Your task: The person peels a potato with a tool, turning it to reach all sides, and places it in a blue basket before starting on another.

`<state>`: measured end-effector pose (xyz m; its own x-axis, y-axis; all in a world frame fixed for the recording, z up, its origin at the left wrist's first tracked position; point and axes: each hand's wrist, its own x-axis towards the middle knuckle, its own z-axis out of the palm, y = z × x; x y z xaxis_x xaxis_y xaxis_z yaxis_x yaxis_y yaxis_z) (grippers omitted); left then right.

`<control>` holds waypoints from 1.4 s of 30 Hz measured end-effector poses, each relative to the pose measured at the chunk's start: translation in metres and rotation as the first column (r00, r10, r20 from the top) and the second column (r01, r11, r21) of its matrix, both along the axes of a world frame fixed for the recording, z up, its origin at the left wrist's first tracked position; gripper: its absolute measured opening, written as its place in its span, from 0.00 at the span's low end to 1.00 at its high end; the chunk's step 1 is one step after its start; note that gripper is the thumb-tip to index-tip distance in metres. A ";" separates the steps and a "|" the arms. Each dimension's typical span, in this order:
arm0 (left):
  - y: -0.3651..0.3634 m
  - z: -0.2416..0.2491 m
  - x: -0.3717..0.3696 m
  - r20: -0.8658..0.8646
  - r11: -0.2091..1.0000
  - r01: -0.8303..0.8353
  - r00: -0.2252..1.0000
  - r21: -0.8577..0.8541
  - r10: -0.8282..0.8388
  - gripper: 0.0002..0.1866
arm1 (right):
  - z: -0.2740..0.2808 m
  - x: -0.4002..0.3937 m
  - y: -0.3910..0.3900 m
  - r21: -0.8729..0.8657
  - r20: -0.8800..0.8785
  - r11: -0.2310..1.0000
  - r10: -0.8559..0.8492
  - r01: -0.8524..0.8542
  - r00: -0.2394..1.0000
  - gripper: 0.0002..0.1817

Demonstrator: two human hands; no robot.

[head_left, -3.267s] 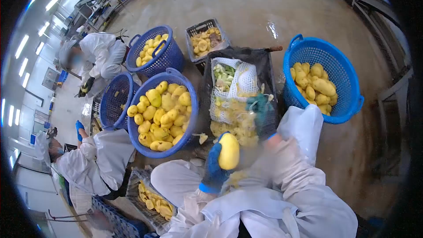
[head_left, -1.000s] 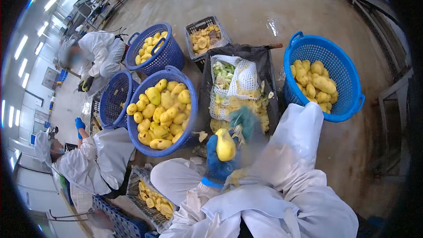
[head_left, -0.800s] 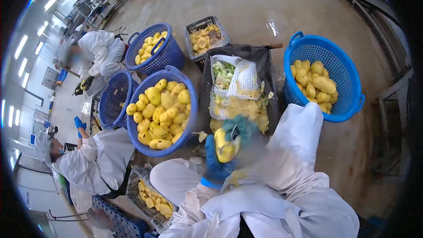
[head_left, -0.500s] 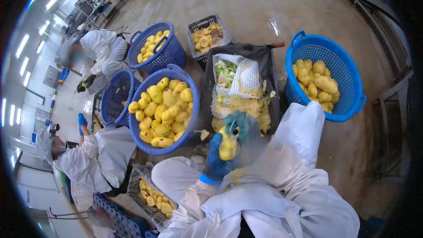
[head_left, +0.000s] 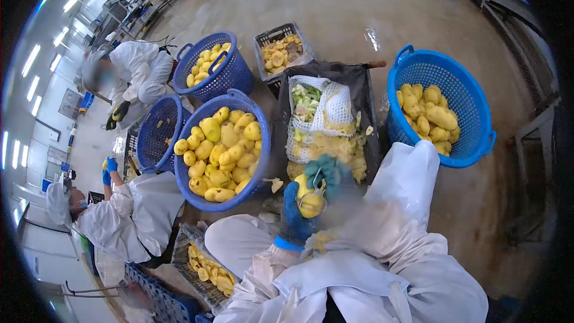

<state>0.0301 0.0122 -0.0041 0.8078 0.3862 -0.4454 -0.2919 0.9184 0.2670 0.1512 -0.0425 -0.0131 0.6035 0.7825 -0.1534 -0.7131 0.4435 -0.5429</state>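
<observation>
My left hand point(head_left: 295, 214), in a blue glove, is wrapped around a yellow potato-like piece point(head_left: 310, 203) low in the middle. Fingers of my right hand point(head_left: 327, 174), in a green glove, are closed at the top of that piece, on a thin metal tool point(head_left: 320, 187) that is partly hidden. Just beyond the hands lies a black-lined crate point(head_left: 372, 143) holding peelings, white foam netting point(head_left: 336, 107) and green scraps point(head_left: 306, 100).
Blue baskets of yellow produce stand left point(head_left: 263, 170) and right point(head_left: 481, 116). A crate of cut pieces point(head_left: 308, 42) is beyond; another point(head_left: 179, 251) is lower left. Two co-workers in white, one upper left point(head_left: 140, 69), one lower left point(head_left: 122, 221), sit near an emptier basket point(head_left: 143, 143).
The yellow piece has turned in my left hand, and my right hand has shifted slightly down. The lower-left co-worker's hands have come together around something yellow.
</observation>
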 end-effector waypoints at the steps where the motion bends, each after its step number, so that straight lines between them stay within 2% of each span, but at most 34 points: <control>1: -0.005 0.004 0.001 -0.047 0.951 -0.035 0.998 0.306 0.052 0.23 | -0.011 0.008 0.002 -0.054 0.156 0.990 -0.119 0.128 0.981 0.15; 2: -0.016 0.012 0.000 -0.077 0.809 -0.051 0.990 0.585 0.118 0.22 | -0.032 0.025 0.005 -0.087 0.311 0.963 -0.218 0.256 0.925 0.15; 3: -0.016 0.006 0.000 -0.100 0.738 -0.053 0.982 0.673 0.162 0.22 | -0.043 0.041 0.009 -0.091 0.464 0.922 -0.296 0.377 0.835 0.14; 4: -0.015 0.000 0.000 -0.124 0.658 -0.049 0.969 0.751 0.213 0.22 | -0.035 0.046 0.007 -0.114 0.385 0.941 -0.254 0.319 0.887 0.15; 5: -0.009 -0.016 0.001 -0.176 0.734 -0.044 0.960 0.678 0.220 0.23 | -0.022 0.050 0.005 -0.134 0.300 0.956 -0.212 0.262 0.930 0.17; 7: -0.011 -0.037 -0.004 -0.214 0.884 -0.052 0.962 0.465 0.169 0.23 | -0.008 0.025 -0.004 -0.176 0.438 0.970 -0.074 0.166 0.896 0.17; 9: -0.011 -0.004 0.008 -0.144 0.978 -0.050 0.986 0.204 0.081 0.25 | -0.058 0.025 0.009 -0.219 0.438 0.951 -0.103 0.217 0.893 0.16; 10: -0.010 -0.004 0.009 -0.116 0.981 -0.094 0.987 0.167 0.115 0.25 | -0.061 0.042 0.006 -0.168 0.417 0.944 -0.194 0.285 0.888 0.15; 11: -0.006 -0.003 0.005 -0.067 0.977 -0.111 0.990 0.180 0.125 0.24 | -0.061 0.052 0.007 -0.113 0.391 0.931 -0.280 0.348 0.877 0.14; 13: 0.004 0.009 0.003 0.054 0.954 -0.183 0.983 0.235 0.176 0.24 | -0.061 0.048 0.005 0.012 -0.007 0.995 -0.102 0.102 0.995 0.18; 15: 0.008 0.021 0.009 0.160 0.908 -0.252 0.965 0.334 0.209 0.27 | -0.055 0.033 -0.016 0.199 -0.366 0.976 0.157 -0.088 0.917 0.22; 16: 0.012 0.024 0.013 0.195 0.879 -0.260 0.961 0.400 0.196 0.29 | -0.025 0.008 -0.018 0.016 -0.281 0.997 0.074 -0.072 0.957 0.27; 17: 0.014 0.026 0.014 0.227 0.844 -0.268 0.957 0.465 0.179 0.31 | 0.005 0.002 -0.023 -0.008 -0.146 0.999 0.047 -0.049 0.988 0.27; 18: 0.009 0.027 0.010 0.131 0.812 -0.240 0.971 0.532 0.202 0.37 | 0.033 -0.001 -0.028 -0.030 -0.009 0.999 0.025 -0.025 1.000 0.28; 21: 0.003 0.025 -0.008 -0.068 0.773 0.043 0.998 0.633 0.000 0.37 | 0.015 0.015 -0.020 0.146 -0.179 0.989 -0.011 0.038 0.984 0.28; 23: -0.004 0.028 -0.015 -0.186 0.720 0.223 0.974 0.657 -0.132 0.34 | 0.007 0.030 -0.018 0.338 -0.375 0.941 0.159 -0.025 0.913 0.29; 24: -0.009 0.029 -0.018 -0.189 0.751 0.285 0.958 0.596 -0.214 0.34 | 0.004 0.032 -0.021 0.277 -0.349 0.955 0.200 -0.104 0.915 0.28; 25: -0.012 0.033 -0.021 -0.185 0.774 0.345 0.939 0.532 -0.291 0.33 | 0.001 0.030 -0.022 0.288 -0.328 0.944 0.257 -0.163 0.909 0.28; 26: -0.007 0.014 -0.025 -0.236 0.689 0.452 0.890 0.567 -0.391 0.38 | -0.004 0.025 -0.023 0.301 -0.306 0.927 0.314 -0.222 0.899 0.28; 27: -0.004 -0.003 -0.030 -0.242 0.658 0.481 0.873 0.579 -0.424 0.38 | -0.007 0.022 -0.025 0.313 -0.282 0.908 0.369 -0.278 0.886 0.28; 28: -0.001 -0.015 -0.034 -0.250 0.624 0.510 0.852 0.592 -0.459 0.38 | 0.002 0.018 -0.030 0.195 -0.303 0.949 0.297 -0.246 0.906 0.28; 29: 0.000 -0.017 -0.035 -0.260 0.586 0.540 0.829 0.604 -0.495 0.38 | 0.001 0.027 -0.026 0.070 -0.176 0.969 0.247 -0.238 0.953 0.27; 31: -0.005 -0.016 -0.040 -0.188 0.699 0.495 0.861 0.516 -0.472 0.37 | -0.006 0.063 -0.021 -0.168 0.102 0.973 0.176 -0.157 0.979 0.25; 33: -0.008 -0.009 -0.037 -0.131 0.761 0.414 0.905 0.500 -0.406 0.37 | -0.036 0.095 -0.028 -0.187 0.227 0.972 -0.094 0.138 0.969 0.22; 34: -0.006 -0.009 -0.035 -0.148 0.752 0.420 0.903 0.508 -0.404 0.38 | -0.044 0.105 -0.028 -0.184 0.289 0.941 -0.224 0.284 0.931 0.20; 37: -0.012 -0.010 -0.032 -0.182 0.752 0.412 0.909 0.514 -0.374 0.38 | 0.020 0.059 -0.027 -0.206 0.487 0.930 -0.172 0.303 0.856 0.17; 38: -0.014 -0.003 -0.026 -0.186 0.751 0.396 0.917 0.528 -0.352 0.38 | 0.028 0.043 -0.026 -0.256 0.560 0.925 -0.096 0.283 0.823 0.16; 40: -0.018 -0.002 -0.022 -0.235 0.729 0.370 0.929 0.575 -0.286 0.36 | 0.038 0.017 -0.019 -0.156 0.660 0.966 -0.053 0.206 0.750 0.16; 41: -0.017 -0.003 -0.023 -0.241 0.682 0.389 0.921 0.619 -0.306 0.35 | 0.041 0.012 -0.018 -0.112 0.706 0.981 -0.036 0.161 0.708 0.16; 42: -0.015 -0.004 -0.025 -0.250 0.633 0.407 0.912 0.659 -0.326 0.35 | 0.043 0.012 -0.019 -0.256 0.454 0.966 0.147 -0.029 0.879 0.15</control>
<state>0.0047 -0.0031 -0.0079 0.9189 0.2936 -0.2636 0.0925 0.4891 0.8673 0.1636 -0.0619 0.0302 0.5811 0.8118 -0.0577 -0.3809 0.2087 -0.9007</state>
